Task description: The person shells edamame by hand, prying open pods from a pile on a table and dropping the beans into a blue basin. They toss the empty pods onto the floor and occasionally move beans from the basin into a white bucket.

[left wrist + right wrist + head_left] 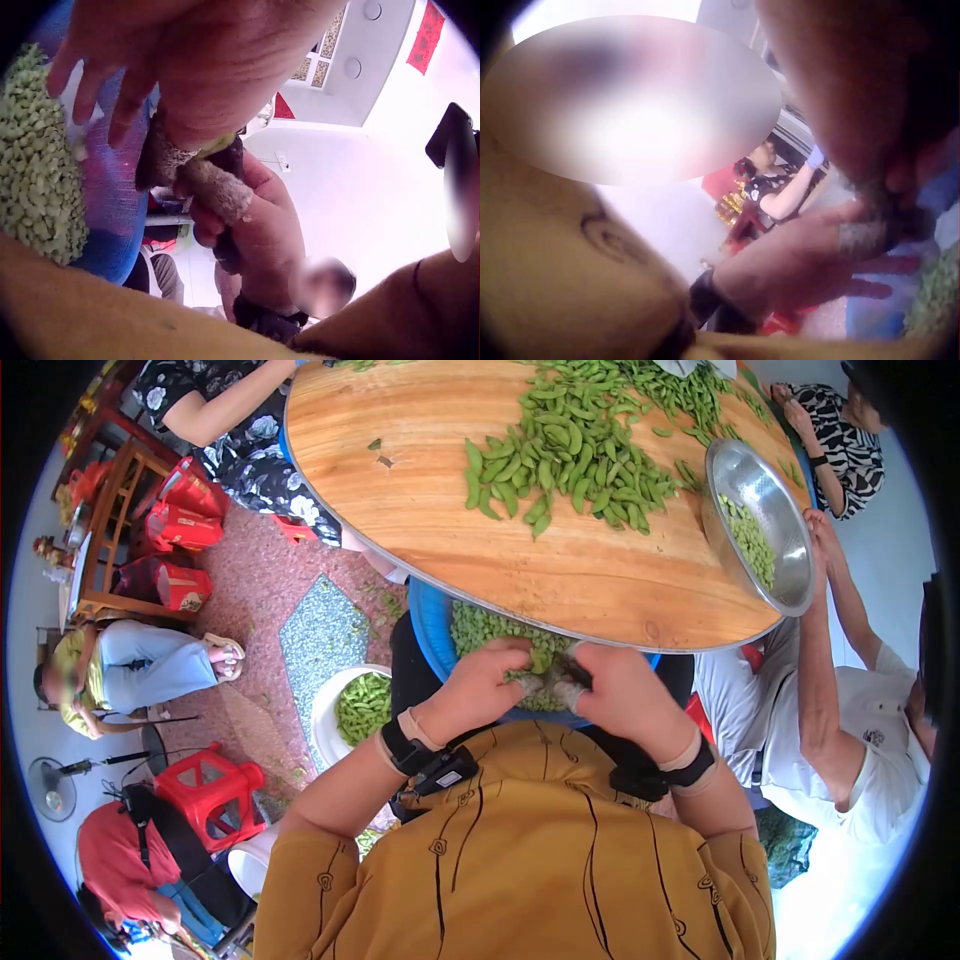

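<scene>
Over a blue basin [428,630], my two hands meet at a green soybean pod [541,661]. My left hand [480,685] pinches the pod between thumb and fingers. From the other side, my right hand [628,695] holds the pod with thumb and curled fingers. Worn greyish wraps [219,189] cover the thumbs, seen close together in the left wrist view. A strip of the pod [217,145] shows there, the rest hidden by the fingers. Shelled green beans [37,161] lie heaped in the basin below the hands.
A round wooden table [420,510] overhangs the basin, bearing piled soybean pods [575,455] and a metal bowl [720,540] of shelled beans. Left of my legs stands a white bucket [322,710] with pods. Other people sit around, one at the right reaching to the bowl.
</scene>
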The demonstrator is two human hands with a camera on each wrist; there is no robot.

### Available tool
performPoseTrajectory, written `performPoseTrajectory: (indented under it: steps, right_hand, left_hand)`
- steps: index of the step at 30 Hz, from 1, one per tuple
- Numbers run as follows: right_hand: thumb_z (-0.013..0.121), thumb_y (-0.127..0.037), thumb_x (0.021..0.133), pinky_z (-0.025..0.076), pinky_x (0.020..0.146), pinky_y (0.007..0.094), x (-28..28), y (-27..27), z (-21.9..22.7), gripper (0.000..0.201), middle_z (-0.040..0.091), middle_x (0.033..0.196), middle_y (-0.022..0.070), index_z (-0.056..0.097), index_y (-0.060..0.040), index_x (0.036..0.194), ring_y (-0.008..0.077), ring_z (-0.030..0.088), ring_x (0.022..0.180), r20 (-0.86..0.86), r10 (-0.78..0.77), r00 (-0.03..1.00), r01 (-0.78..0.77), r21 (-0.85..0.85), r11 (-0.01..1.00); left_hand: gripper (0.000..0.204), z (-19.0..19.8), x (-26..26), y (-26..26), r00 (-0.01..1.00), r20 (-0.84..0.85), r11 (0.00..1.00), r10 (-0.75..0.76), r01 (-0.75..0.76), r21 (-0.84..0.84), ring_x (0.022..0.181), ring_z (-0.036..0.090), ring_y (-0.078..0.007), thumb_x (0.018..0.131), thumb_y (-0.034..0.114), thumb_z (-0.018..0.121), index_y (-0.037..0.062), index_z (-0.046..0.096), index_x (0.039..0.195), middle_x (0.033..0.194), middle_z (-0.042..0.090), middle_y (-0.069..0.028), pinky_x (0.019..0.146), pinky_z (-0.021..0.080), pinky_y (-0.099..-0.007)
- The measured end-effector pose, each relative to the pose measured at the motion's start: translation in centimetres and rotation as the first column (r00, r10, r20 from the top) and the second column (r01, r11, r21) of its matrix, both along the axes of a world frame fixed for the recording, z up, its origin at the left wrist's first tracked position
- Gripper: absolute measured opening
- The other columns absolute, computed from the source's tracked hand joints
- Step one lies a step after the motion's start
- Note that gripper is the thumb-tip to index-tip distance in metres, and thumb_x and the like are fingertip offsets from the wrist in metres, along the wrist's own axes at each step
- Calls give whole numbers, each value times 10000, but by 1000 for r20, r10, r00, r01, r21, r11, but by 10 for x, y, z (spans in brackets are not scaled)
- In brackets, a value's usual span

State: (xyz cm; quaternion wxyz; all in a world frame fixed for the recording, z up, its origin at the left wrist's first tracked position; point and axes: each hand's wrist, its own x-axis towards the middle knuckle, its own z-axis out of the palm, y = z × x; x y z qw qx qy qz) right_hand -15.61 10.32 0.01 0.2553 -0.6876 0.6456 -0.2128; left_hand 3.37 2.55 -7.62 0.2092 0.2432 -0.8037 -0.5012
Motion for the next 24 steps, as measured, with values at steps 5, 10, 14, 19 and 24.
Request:
performPoseTrajectory:
  steps: [5, 10, 14, 19, 24]
  right_hand:
    - [635, -150, 776, 457, 596, 485, -8, -58, 24, 206, 579, 679, 237, 519, 14, 821, 427, 580, 679, -100, -123, 987, 101, -199, 975]
    - [658, -145, 767, 480, 608, 471, -6, -118, 4, 230, 606, 690, 211, 515, 19, 843, 396, 612, 687, -126, -245, 961, 205, -269, 941]
    - [688, -142, 744, 498, 617, 446, -11, -116, 2, 246, 626, 724, 201, 532, 13, 852, 378, 629, 714, -170, -338, 926, 296, -232, 927]
    - [710, -140, 746, 501, 614, 362, -26, -86, 3, 264, 643, 736, 150, 592, -3, 938, 284, 632, 680, 161, -360, 919, 372, -46, 927]
    - [722, -119, 763, 479, 628, 270, -1, -54, 31, 292, 633, 745, 65, 612, -6, 1008, 146, 587, 679, 520, -497, 695, 348, 362, 865]
  left_hand:
    - [125, 11, 18, -10, 994, 109, 1000, -2, 2, -4, 916, 576, -360, 743, 17, 571, -9, 586, 864, 990, 604, -179, 770, 473, -380]
    - [120, 15, 68, -3, 942, 295, 987, 162, -150, -61, 717, 582, -353, 758, 92, 631, 10, 573, 824, 773, 569, -175, 616, 448, -418]
    - [116, -6, 146, 5, 573, 788, 957, 224, 24, -290, 713, 613, -367, 771, 124, 596, 24, 592, 829, 723, 606, -172, 642, 503, -430]
    - [178, 23, 128, 1, 579, 715, 897, 392, -70, -436, 731, 645, -334, 779, 155, 640, 18, 589, 880, 738, 641, -167, 638, 513, -406]
    - [237, 71, 36, -11, 972, 44, 972, 230, -232, 41, 733, 653, -162, 890, 75, 537, -33, 579, 1096, 845, 668, -80, 683, 512, -261]
